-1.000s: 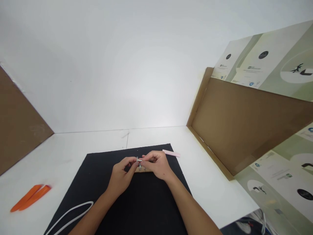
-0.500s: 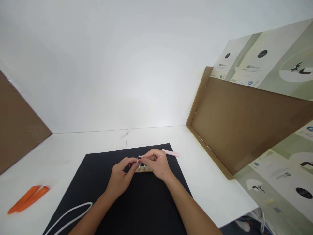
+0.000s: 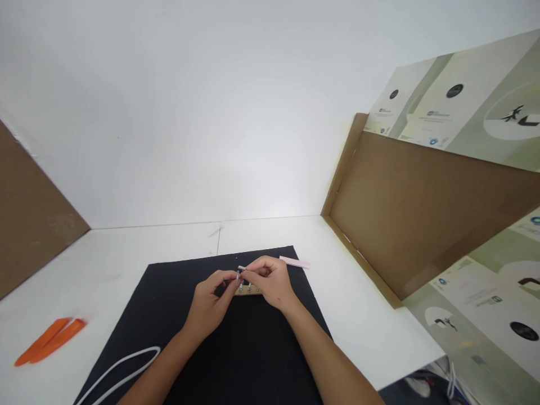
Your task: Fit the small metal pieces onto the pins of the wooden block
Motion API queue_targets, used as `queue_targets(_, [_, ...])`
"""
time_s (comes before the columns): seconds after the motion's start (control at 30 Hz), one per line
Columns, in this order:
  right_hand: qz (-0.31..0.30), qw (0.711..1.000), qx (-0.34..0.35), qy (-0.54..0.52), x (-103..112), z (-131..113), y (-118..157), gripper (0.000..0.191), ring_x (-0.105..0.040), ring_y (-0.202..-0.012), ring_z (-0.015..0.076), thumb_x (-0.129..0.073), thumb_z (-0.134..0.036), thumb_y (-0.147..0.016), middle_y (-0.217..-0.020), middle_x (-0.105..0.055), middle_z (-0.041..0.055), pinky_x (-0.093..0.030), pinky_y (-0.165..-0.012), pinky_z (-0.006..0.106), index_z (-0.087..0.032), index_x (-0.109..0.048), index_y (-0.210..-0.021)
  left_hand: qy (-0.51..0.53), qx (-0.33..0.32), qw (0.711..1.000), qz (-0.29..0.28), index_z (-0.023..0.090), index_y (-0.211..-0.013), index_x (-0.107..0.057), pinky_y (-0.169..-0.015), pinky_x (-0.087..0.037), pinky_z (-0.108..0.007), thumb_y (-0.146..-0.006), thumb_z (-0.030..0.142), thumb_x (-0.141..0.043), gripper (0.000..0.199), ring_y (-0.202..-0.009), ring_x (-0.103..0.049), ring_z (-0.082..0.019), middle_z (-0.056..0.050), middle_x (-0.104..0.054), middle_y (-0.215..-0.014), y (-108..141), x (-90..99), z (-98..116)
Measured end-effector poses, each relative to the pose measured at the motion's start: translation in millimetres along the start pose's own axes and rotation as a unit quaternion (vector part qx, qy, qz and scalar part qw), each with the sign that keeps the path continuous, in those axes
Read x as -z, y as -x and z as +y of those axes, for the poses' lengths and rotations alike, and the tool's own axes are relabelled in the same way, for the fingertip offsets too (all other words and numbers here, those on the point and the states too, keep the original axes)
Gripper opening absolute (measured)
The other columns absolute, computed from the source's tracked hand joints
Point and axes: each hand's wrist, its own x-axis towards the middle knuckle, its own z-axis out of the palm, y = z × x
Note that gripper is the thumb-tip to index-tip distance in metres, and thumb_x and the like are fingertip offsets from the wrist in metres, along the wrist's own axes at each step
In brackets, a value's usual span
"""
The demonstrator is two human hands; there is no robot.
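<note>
Over the black mat (image 3: pixel 228 349), both my hands meet fingertip to fingertip. My left hand (image 3: pixel 215 298) is closed in a pinch around a small pale piece (image 3: pixel 238 277), too tiny to name. My right hand (image 3: pixel 270 284) also pinches, with a short light-coloured strip (image 3: pixel 242 268) sticking out by its fingertips and a speck of red between the two hands. Just below the fingers lies a narrow tan strip (image 3: pixel 248 291) bearing several small metallic and whitish pieces. My right hand covers its right end.
A pale pink strip (image 3: pixel 295 262) lies across the mat's far right edge. At the left are orange strips (image 3: pixel 50 340) on the white table (image 3: pixel 101 275). A white cable (image 3: pixel 126 363) loops by my left forearm. A cardboard panel (image 3: pixel 422 208) stands at the right.
The short light strip at my right fingertips has tilted and shifted slightly up and left. Both hands stay nearly in place, still pinching.
</note>
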Motion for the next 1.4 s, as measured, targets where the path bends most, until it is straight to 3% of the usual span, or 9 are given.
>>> queue_targets(0.13, [0.011,0.999,-0.035,-0.037,-1,2,0,0.018,-0.072,-0.066,0.0214,-0.081,-0.028,-0.069,-0.069,-0.075,0.0064,-0.056,-0.06,0.031,-0.016,-0.067,-0.071,0.004,0.004,1.0,-0.002,0.019,-0.088,-0.068,-0.067,-0.046,-0.026,-0.09,0.034,-0.056,0.019,-0.071,-0.059,-0.015,-0.002,-0.069,-0.08,0,-0.5,1])
queue_targets(0.23, [0.011,1.0,-0.02,-0.01,0,1,0,0.018,-0.071,-0.063,0.0209,-0.082,-0.027,-0.067,-0.067,-0.074,0.0052,-0.056,-0.06,0.033,-0.016,-0.068,-0.07,0.002,0.005,1.0,-0.002,0.02,-0.089,-0.068,-0.068,-0.046,-0.026,-0.09,0.034,-0.056,0.019,-0.072,-0.059,-0.015,-0.001,-0.069,-0.08,1,-0.5,0])
queue_targets(0.4, [-0.027,0.999,0.032,0.033,2,-4,1,0.01,-0.071,-0.075,0.022,-0.081,-0.021,-0.066,-0.07,-0.072,0.0025,-0.055,-0.086,0.043,-0.019,-0.071,-0.066,0.001,0.009,1.0,0.01,0.02,-0.089,-0.068,-0.068,-0.047,-0.025,-0.089,0.035,-0.057,0.019,-0.072,-0.06,-0.015,-0.001,-0.07,-0.081,1,0.2,-2])
queue_targets(0.5, [-0.051,0.998,0.039,0.03,3,-9,2,0.009,-0.072,-0.077,0.0224,-0.08,-0.02,-0.066,-0.069,-0.072,0.0016,-0.052,-0.093,0.045,-0.02,-0.072,-0.066,-0.003,0.007,1.0,0.019,0.019,-0.088,-0.068,-0.067,-0.048,-0.025,-0.088,0.035,-0.057,0.019,-0.072,-0.061,-0.015,-0.001,-0.069,-0.08,0,0.6,-3])
queue_targets(0.83, [-0.053,0.997,0.032,0.04,4,-11,3,0.011,-0.071,-0.078,0.0221,-0.081,-0.026,-0.067,-0.073,-0.073,0.0031,-0.054,-0.09,0.045,-0.019,-0.073,-0.069,-0.011,0.01,1.0,0.025,0.019,-0.089,-0.069,-0.067,-0.05,-0.026,-0.088,0.037,-0.057,0.022,-0.072,-0.064,-0.016,-0.002,-0.072,-0.082,0,-0.2,0])
queue_targets(1.07, [-0.051,0.998,0.015,0.037,7,-9,-1,0.023,-0.068,-0.071,0.0193,-0.083,-0.038,-0.064,-0.072,-0.071,0.0028,-0.059,-0.083,0.044,-0.019,-0.071,-0.068,-0.02,0.002,1.0,0.021,0.019,-0.087,-0.07,-0.066,-0.05,-0.026,-0.088,0.037,-0.057,0.022,-0.069,-0.062,-0.015,-0.002,-0.072,-0.081,0,-0.7,2])
queue_targets(1.4, [-0.044,0.999,0.0,0.015,5,-9,-1,0.023,-0.069,-0.068,0.0181,-0.084,-0.036,-0.063,-0.068,-0.07,0.0014,-0.054,-0.092,0.046,-0.018,-0.07,-0.065,-0.022,0.009,0.999,0.025,0.019,-0.088,-0.07,-0.065,-0.049,-0.025,-0.088,0.037,-0.056,0.022,-0.068,-0.06,-0.015,-0.002,-0.071,-0.079,-1,-1.1,0])
